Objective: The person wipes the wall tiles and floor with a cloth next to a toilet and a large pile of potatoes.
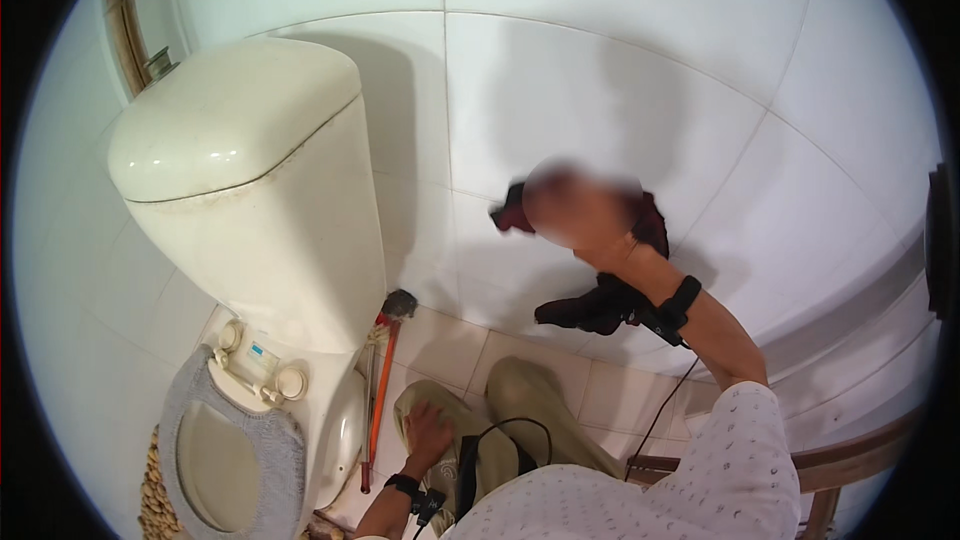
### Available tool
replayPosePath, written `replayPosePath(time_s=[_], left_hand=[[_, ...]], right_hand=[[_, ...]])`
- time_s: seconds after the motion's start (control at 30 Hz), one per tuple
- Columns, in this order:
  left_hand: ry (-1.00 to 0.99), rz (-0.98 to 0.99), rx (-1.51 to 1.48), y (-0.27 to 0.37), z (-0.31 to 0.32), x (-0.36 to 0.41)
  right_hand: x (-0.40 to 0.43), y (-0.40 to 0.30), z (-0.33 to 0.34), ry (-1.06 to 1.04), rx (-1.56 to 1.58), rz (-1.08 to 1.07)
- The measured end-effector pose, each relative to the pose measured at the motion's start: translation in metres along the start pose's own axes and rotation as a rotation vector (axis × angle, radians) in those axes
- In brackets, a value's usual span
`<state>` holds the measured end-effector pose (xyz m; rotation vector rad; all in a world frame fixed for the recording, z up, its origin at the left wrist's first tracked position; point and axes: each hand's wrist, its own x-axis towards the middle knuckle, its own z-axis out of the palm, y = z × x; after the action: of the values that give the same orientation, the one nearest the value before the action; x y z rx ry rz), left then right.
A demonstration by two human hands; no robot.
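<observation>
My right hand is raised in front of the white tiled wall, its fingers hidden by a blur. It grips a dark red and black cloth, which sticks out on both sides of the hand and hangs beneath the wrist. Whether the cloth touches the tiles, I cannot tell. My left hand rests palm down on my left knee, over the olive trousers, and holds nothing. Each wrist wears a black strap with a small device and a cable.
To the left stands a white toilet with its tank and a grey fabric seat cover. Beside it, long-handled tools, one orange, lean near the wall. A brown wooden frame is at the lower right. A cable loops over my lap.
</observation>
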<state>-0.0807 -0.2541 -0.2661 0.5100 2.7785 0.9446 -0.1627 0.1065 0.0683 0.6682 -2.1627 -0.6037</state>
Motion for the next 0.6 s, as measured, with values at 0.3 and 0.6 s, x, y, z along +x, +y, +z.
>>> replayPosePath(time_s=[0.3, 0.6], left_hand=[[-0.014, -0.048, -0.013, 0.001, 0.016, 0.004], [0.067, 0.05, 0.0, -0.01, 0.011, -0.006]], right_hand=[[0.162, 0.081, -0.038, 0.552, -0.398, 0.322], [0.093, -0.041, 0.075, 0.004, 0.071, -0.009]])
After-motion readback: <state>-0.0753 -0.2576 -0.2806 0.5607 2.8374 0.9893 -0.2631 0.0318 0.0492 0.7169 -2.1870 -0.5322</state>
